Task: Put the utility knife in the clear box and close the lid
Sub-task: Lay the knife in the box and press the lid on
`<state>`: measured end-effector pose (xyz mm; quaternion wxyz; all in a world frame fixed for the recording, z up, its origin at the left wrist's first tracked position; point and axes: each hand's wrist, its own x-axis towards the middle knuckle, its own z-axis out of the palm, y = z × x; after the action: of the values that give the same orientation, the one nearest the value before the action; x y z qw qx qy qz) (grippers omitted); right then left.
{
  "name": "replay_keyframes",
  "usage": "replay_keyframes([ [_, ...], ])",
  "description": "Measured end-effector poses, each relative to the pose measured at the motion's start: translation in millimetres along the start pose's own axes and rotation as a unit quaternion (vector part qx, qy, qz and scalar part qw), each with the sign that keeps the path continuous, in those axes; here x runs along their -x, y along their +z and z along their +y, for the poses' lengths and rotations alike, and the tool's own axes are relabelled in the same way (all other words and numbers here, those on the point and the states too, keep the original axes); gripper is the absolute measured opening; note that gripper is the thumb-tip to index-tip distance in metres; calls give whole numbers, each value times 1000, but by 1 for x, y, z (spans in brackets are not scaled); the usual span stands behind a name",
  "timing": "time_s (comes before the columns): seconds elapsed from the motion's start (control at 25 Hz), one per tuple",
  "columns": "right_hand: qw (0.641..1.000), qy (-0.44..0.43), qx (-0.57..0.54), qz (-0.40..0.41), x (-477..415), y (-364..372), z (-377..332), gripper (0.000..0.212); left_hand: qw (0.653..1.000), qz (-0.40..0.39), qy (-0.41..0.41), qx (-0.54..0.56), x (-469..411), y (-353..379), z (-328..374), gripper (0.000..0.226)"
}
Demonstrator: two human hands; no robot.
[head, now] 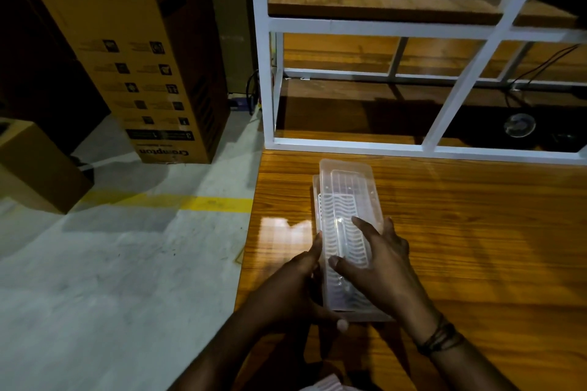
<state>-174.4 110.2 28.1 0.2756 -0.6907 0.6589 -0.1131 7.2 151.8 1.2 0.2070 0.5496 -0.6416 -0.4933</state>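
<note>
Clear, long rectangular plastic box lies lengthwise on the glossy orange-brown wooden counter, near its left edge. A clear lid with a wavy ribbed pattern sits on top, slightly askew: an offset edge shows along the far left side, so the lid does not look fully seated.

Left hand grips the near left side of the box, thumb up along the rim, fingers curled around the near end. Right hand lies open and spread on top of the lid, fingers pressing down, not curled around anything.

Utility knife: not clearly visible. A pale elongated shape shows through the lid down the middle, but cannot tell whether it is the knife or part of the moulding.

Judged step: closing the lid. To do it well, hold the box steady with the left hand, square the lid to the rim first, then press along the edges from near to far until all sides sit level. Pressing only in the middle may leave the far left corner unlatched.

Behind: white metal-framed shelf. On the floor to the left, tall brown cardboard carton.
</note>
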Motion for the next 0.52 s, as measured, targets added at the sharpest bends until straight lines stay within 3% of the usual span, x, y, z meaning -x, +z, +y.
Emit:
replay_keyframes([
  [0.52, 999, -28, -46, -5, -5, -6, 9, 87, 994, 52, -32, 93, 7, 0, 12, 122],
])
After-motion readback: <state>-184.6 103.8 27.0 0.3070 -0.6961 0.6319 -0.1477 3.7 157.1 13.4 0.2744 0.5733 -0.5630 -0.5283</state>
